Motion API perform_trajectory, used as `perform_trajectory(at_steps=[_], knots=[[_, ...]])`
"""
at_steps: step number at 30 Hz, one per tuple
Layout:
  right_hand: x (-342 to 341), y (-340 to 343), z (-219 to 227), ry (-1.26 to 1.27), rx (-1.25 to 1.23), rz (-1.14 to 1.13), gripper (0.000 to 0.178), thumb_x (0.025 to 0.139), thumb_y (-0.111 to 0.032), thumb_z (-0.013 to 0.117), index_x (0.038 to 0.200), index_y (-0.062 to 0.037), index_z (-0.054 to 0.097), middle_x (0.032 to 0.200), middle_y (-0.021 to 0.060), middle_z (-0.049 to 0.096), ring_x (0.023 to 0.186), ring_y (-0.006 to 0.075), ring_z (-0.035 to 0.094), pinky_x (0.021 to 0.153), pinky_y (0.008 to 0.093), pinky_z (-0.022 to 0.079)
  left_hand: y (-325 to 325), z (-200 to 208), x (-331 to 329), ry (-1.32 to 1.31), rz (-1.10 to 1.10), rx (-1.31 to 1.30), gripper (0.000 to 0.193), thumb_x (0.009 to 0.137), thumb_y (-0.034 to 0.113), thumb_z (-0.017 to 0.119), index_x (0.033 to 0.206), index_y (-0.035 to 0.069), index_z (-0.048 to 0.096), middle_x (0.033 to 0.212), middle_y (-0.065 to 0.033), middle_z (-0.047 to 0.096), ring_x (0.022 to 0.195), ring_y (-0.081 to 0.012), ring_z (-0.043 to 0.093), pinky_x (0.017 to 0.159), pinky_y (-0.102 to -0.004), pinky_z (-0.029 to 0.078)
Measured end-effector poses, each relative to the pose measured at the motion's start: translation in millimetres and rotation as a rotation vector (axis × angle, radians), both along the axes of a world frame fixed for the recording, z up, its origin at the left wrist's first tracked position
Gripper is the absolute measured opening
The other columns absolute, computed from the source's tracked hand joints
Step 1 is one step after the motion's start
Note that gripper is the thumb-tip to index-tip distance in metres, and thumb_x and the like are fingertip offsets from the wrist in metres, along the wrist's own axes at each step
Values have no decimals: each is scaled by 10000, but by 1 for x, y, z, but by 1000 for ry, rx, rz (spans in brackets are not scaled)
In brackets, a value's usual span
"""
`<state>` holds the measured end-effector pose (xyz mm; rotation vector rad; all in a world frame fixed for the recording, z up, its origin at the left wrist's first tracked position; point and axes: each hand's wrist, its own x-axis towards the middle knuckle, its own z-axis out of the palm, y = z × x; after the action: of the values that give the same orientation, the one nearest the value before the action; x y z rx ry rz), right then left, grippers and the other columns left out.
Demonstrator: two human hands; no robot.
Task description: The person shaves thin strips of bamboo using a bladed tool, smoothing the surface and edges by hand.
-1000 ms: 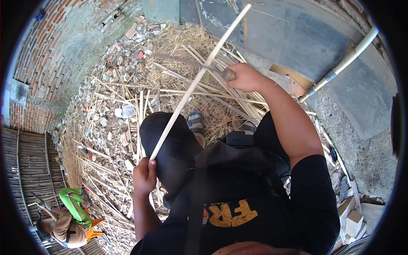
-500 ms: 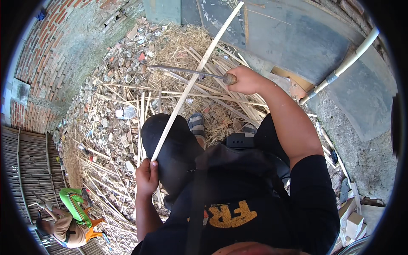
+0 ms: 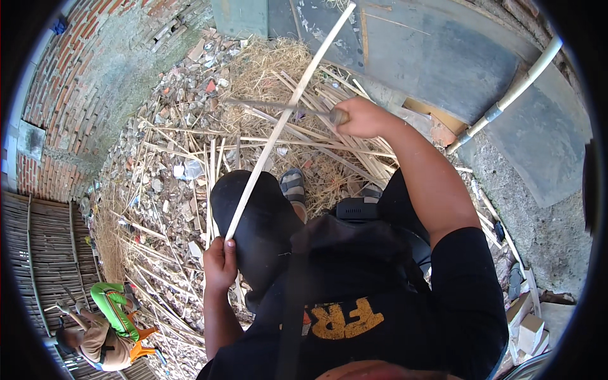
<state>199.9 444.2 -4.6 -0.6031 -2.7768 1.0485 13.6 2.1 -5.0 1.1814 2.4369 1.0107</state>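
The person wears a black short-sleeved T-shirt (image 3: 380, 297) with orange print at 6 o'clock, black trousers (image 3: 259, 228), and a grey strapped sandal (image 3: 293, 188) at 12 o'clock. Both forearms and hands are bare, ungloved.

A long stick (image 3: 285, 123) runs from the left hand (image 3: 220, 265) up past the right hand (image 3: 361, 118), crossing a knife (image 3: 278, 107); straw (image 3: 266, 69) lies beyond both hands.

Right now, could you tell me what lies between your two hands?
In the head view, only the pale stick spans from left hand toward right hand.
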Motion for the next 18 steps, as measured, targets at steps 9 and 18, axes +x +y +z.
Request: perform_trajectory(at_steps=[9,18], knots=[[4,-20,21,48,-40,-81,245,810,-241,711,995,-81,719,877,178,711,852,343,697,772,455,537,-1,3,0,16,0,-20,406,1060,246,557,733,30,448,549,-67,426,528,-140,389,494,-365,334],[1,-34,22,-12,84,124,180,763,-205,723,897,-87,704,799,143,691,778,340,676,721,455,519,-3,-2,0,54,1,-8,411,1060,250,557,731,33,440,545,-60,417,529,-125,379,486,-364,328]])
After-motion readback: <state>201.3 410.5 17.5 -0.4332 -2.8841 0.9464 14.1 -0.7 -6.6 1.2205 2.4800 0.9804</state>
